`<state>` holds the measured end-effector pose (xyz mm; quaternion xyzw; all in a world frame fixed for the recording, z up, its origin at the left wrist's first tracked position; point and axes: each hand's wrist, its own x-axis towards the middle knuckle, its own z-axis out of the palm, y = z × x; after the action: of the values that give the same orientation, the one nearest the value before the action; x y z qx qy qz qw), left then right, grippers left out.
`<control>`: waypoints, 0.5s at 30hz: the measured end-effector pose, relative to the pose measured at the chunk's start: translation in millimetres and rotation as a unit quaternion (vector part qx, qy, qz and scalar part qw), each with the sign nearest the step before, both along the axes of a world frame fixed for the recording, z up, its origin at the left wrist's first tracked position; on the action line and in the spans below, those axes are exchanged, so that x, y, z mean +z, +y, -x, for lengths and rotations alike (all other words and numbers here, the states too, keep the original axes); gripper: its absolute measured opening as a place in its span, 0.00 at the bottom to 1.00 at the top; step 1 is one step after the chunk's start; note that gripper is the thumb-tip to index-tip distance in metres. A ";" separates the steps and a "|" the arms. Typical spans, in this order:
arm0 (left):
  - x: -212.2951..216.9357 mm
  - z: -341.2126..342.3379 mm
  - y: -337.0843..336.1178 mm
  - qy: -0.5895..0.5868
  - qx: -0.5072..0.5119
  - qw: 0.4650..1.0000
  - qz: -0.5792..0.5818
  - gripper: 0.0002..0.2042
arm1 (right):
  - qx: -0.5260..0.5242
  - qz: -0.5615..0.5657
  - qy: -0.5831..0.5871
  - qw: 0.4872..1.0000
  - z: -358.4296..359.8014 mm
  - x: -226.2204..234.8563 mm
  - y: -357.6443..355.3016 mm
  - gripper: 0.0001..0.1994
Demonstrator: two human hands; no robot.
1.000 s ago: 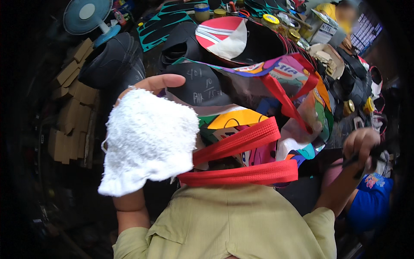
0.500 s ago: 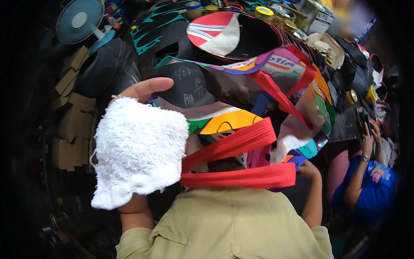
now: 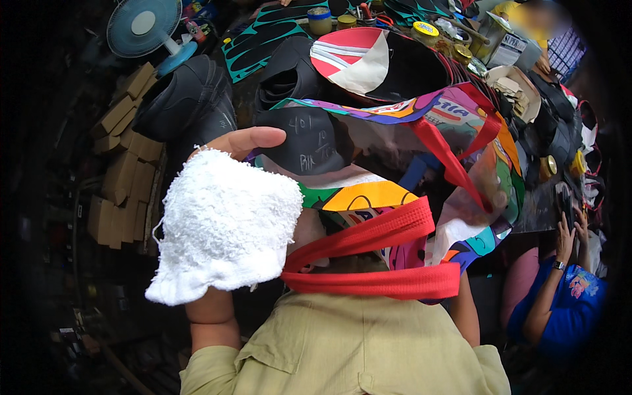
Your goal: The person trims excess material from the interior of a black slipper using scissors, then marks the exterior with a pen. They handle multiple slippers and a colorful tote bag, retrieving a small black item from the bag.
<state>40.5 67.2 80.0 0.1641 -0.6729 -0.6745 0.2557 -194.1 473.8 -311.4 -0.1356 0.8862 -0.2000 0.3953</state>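
My left hand (image 3: 247, 139) is mostly hidden under a white terry cloth (image 3: 227, 227). One finger sticks out straight above it, its tip against a black chalk-marked piece (image 3: 306, 139). Behind the cloth, this hand closes on the left side of a colourful shopping bag (image 3: 368, 197), whose mouth gapes toward me. Two red straps (image 3: 368, 280) loop out from the cloth's edge, and another red strap (image 3: 454, 164) hangs inside the far rim. At the bag's right side only my right forearm (image 3: 465, 313) shows; the bag hides that hand.
Black shoes (image 3: 178, 99) and a red-and-white piece (image 3: 352, 59) lie beyond the bag. At left are brown cardboard boxes (image 3: 125, 178) and a blue fan (image 3: 143, 25). Jars (image 3: 424, 31) crowd the back. A person in blue (image 3: 559, 296) sits at right, holding a phone (image 3: 565, 201).
The whole scene has shifted slightly right and down in view. The bag and cloth keep nearly the same pose. My right hand, visible at the bag's right edge before, is now behind it.
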 end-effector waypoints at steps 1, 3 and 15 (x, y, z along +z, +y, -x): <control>0.4 -0.2 1.4 -0.005 0.007 1.000 0.002 0.25 | -0.002 -0.002 -0.001 1.000 -1.5 -1.2 0.5 0.08; 2.1 -0.7 2.9 -0.013 0.011 1.000 0.014 0.25 | -0.010 -0.002 -0.004 1.000 -4.3 -3.6 1.3 0.08; -6.3 -7.3 -13.4 0.015 -0.004 0.999 -0.046 0.29 | -0.009 -0.003 -0.011 1.000 -14.5 -20.9 -4.2 0.07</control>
<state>47.8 53.8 73.7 0.1629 -0.6376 -0.7085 0.2549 -179.7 469.6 -332.3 -0.1249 0.8835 -0.2026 0.4035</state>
